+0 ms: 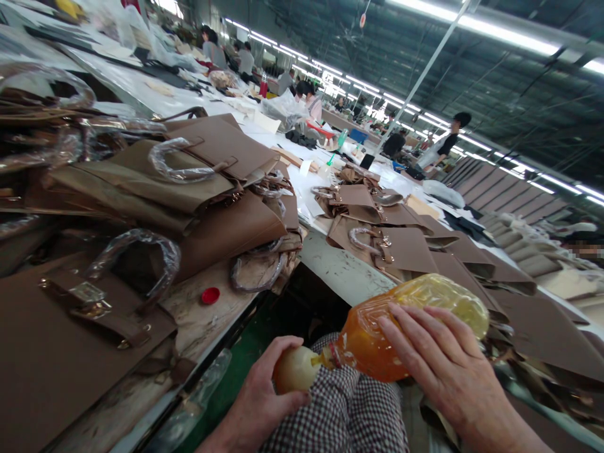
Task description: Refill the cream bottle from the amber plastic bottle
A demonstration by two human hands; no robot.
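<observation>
Sitting at a long desk (340,267) in a huge workshop, head cam pointing down, and this person has a dented amber plastic bottle (372,343) held up over their lap, right above checked trousers (340,415). The right hand (443,358) has its grip wrapped around the bottle's body, fingers spread across it, while the left hand (255,396) pinches a pale rounded tip (295,370) at the bottle's neck. A red cap (210,296) lies on the desk off to the left. Brown leather handbags (226,151) with plastic-wrapped handles (136,258) are piled on both sides, and a co-worker (446,148) stands far down the aisle.
</observation>
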